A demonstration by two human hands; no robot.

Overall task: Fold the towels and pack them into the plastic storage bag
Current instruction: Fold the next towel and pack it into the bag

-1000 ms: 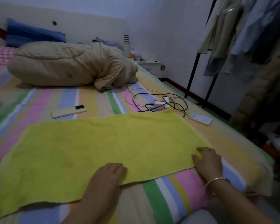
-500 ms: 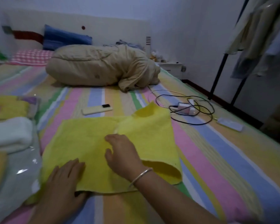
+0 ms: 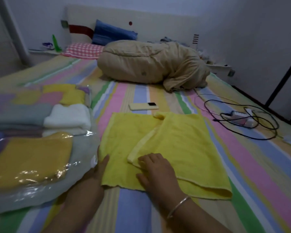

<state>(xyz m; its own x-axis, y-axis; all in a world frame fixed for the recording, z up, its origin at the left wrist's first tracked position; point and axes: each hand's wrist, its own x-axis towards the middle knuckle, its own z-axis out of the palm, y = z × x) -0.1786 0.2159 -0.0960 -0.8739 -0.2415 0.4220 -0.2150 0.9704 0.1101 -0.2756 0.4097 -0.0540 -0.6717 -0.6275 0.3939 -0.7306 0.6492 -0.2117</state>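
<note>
The yellow towel (image 3: pixel 175 148), spread flat across the striped bed (image 3: pixel 259 165) a second ago, now lies doubled at the centre of the view, its right part brought over the left so that a hemmed edge runs slantwise from about 12 o'clock down to the person's right hand (image 3: pixel 155 172). That hand rests flat on the top layer near 6 o'clock, fingers spread and nearly straight, pressing the cloth rather than gripping it. The left hand (image 3: pixel 99 167), at about 7 o'clock, lies with straight fingers against the towel's left edge, gripping nothing, just beside the plastic storage bag (image 3: pixel 84 174). The bag sits at 9 o'clock and already holds folded towels (image 3: pixel 69 118), white, yellow and grey ones. The fold looks skewed, with a corner bunched at 12 o'clock, so the layers probably need squaring up before a second fold and packing.
</note>
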